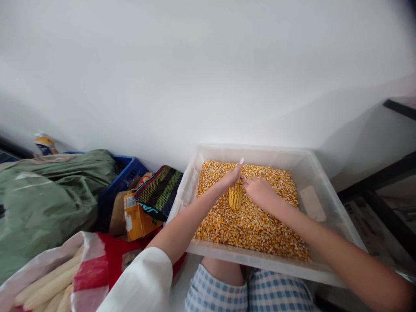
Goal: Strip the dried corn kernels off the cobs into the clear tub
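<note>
Corn cob (235, 197) sits near the middle of the clear plastic tub (260, 263) on my feed, standing over a deep layer of loose yellow kernels (250, 227). I can't tell whether its lower end touches them. The left hand (228, 180) and right hand (259, 191) meet at its top end. The right fingers (246, 180) look curled onto the cob, gripping it, while the left fingers (238, 168) stretch past it with one pale nail pointing up, so I can't tell if that hand is closed on it.

Heads-up from my end: the cob looks slick, so if the grip slips, it could drop and send kernels over the tub's rim. The near edge sits right above the blue checked shorts (214, 292), and I can't see what's holding the tub up, so hard pressure could tip it. Anything spilling off the left edge would land on the red-and-white sack (92, 264) of pale corn cobs (45, 281) or the orange cardboard box (138, 222).

As for writing, I can read teal "JA" letters on the striped mesh pouch (159, 190), with the rest cut off. The white sticker (130, 201) on the box and the label on the bottle (45, 145) behind the blue plastic crate (128, 171) are too small to read. No brand is legible anywhere.
</note>
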Available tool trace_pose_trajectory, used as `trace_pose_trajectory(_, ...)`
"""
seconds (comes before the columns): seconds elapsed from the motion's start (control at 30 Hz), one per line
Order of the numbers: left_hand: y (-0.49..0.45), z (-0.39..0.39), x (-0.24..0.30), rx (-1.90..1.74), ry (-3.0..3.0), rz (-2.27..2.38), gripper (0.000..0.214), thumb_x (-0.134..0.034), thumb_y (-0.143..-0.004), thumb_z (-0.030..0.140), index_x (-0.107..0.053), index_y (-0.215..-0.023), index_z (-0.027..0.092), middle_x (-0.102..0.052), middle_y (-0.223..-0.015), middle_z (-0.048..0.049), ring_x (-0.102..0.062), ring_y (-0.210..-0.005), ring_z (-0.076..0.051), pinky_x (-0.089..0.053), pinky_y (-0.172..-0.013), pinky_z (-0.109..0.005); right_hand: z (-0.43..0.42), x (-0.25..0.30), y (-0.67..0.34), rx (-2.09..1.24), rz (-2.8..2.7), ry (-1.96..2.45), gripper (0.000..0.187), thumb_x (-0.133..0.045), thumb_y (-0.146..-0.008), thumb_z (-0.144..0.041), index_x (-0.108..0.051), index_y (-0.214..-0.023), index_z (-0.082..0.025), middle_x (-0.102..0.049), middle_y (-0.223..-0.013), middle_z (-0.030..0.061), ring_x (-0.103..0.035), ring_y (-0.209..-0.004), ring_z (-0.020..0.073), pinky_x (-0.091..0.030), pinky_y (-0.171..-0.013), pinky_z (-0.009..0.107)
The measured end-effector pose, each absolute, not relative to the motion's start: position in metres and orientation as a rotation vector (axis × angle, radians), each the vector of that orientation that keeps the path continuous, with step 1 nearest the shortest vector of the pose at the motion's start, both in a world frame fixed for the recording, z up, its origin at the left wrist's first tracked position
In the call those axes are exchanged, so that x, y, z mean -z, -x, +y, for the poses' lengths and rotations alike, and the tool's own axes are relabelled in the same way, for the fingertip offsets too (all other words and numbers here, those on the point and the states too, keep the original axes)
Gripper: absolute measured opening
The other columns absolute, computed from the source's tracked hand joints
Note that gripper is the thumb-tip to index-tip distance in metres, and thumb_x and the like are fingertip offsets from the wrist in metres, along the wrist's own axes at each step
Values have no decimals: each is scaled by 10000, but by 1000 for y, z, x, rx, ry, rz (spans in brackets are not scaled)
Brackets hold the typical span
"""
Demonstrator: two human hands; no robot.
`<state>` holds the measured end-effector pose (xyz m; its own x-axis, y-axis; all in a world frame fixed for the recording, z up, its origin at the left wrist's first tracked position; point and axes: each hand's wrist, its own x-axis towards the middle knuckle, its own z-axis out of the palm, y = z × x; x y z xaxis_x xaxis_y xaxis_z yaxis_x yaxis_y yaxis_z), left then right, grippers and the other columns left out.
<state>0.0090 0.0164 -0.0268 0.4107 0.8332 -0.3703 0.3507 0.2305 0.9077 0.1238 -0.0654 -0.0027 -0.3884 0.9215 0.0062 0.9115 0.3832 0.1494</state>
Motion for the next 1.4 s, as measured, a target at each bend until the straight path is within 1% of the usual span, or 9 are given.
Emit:
trace_pose_trajectory(0.13,-2,22,33,-534,-1358,1099,660,-317,-688,742,-592,-711,142,-600,-674,-53,-533,-654,-155,-420,-636,-264,-65,33,-126,-222,2635,-1814,255,-367,-880,-163,-613,-936,-125,-606,-867,105,-552,-843,180,-390,-717,264)
trace_pose_trajectory(0.3,4,27,36,-580,-1269,1008,620,-301,-722,707,-557,-633,150,-564,-633,-32,-516,-619,-136,-429,-666,-269,-64,57,-123,-159,2762,-2028,346,-298,-922,-238,-620,-843,-139,-599,-782,67,-538,-728,138,-355,-673,243)
trace_pose_trajectory(0.47,7,31,41,-591,-1296,1014,602,-324,-717,699,-560,-629,153,-576,-651,-34,-523,-639,-141,-425,-707,-279,-61,45,-126,-97,2790,-1930,345,-310,-920,-258,-629,-851,-148,-612,-804,57,-544,-763,137,-352,-700,243)
trace_pose_trajectory(0.7,7,34,49,-601,-1309,1023,630,-324,-705,716,-571,-625,142,-577,-647,-40,-530,-631,-143,-421,-684,-277,-61,20,-131,-163,2654,-1800,343,-303,-912,-245,-627,-869,-140,-609,-833,79,-554,-819,172,-364,-698,268)
trace_pose_trajectory(0.83,6,34,47,-564,-1272,1018,643,-307,-701,728,-561,-622,143,-567,-629,-37,-523,-595,-138,-425,-663,-284,-60,17,-132,-129,2625,-1790,315,-323,-905,-229,-624,-888,-138,-605,-853,88,-549,-830,163,-366,-699,258)
trace_pose_trajectory(1.0,5,33,45,-541,-1362,1016,666,-267,-706,735,-569,-632,147,-595,-663,-46,-538,-639,-147,-424,-694,-278,-58,14,-134,-164,2625,-1770,307,-334,-903,-236,-626,-893,-144,-599,-841,90,-544,-830,165,-362,-702,260)
trace_pose_trajectory(1.13,4,31,43,-513,-1389,1054,676,-253,-699,743,-575,-648,151,-611,-682,-57,-543,-645,-155,-428,-658,-275,-57,13,-136,-210,2647,-1740,326,-321,-910,-251,-627,-859,-152,-597,-814,72,-546,-806,169,-357,-689,268)
trace_pose_trajectory(1.27,4,29,42,-507,-1398,1082,667,-261,-695,743,-572,-642,156,-607,-672,-55,-545,-650,-158,-424,-627,-269,-55,15,-140,-193,2682,-1716,316,-330,-910,-253,-626,-879,-146,-596,-807,74,-547,-789,155,-354,-684,256)
trace_pose_trajectory(1.4,3,29,41,-534,-1423,1069,655,-272,-702,733,-575,-653,154,-612,-697,-56,-544,-689,-167,-419,-666,-277,-50,16,-144,-155,2744,-1652,309,-342,-910,-273,-622,-915,-141,-603,-823,75,-551,-787,150,-358,-684,249)
